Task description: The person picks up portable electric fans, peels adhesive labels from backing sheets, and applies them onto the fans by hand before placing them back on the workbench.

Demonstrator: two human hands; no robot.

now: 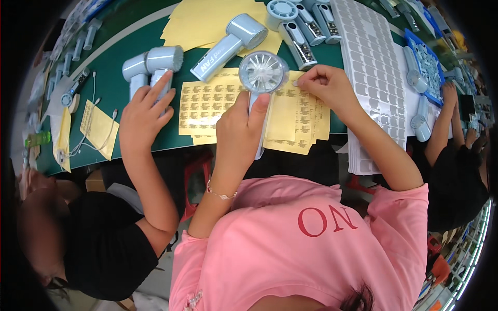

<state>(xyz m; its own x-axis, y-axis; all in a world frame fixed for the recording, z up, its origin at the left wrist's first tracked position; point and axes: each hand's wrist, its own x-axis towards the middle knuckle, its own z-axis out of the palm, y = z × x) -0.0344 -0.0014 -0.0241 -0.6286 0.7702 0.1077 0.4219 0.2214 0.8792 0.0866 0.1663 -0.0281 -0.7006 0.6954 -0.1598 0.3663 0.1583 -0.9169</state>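
Observation:
My left hand (pixel 239 127) is closed round the handle of a light-blue handheld fan (pixel 263 72). The fan stands upright, its clear round grille toward me. To the right, my right hand (pixel 332 90) pinches a small pale sticker (pixel 295 83) between thumb and forefinger, just beside the fan head. Beneath both lie yellow sticker sheets (pixel 205 109) printed with rows of small dark labels. Another light-blue fan (pixel 231 44) rests on its side beyond the sheets.
Silver-grey sticker sheets (pixel 371 67) are stacked at right, near a blue tray of parts (pixel 428 65). Several fans with open handles (pixel 298 44) lie at the back. At left, a co-worker's hand (pixel 145 116) touches two fans (pixel 163 58). White cables (pixel 85 135) lie beyond it.

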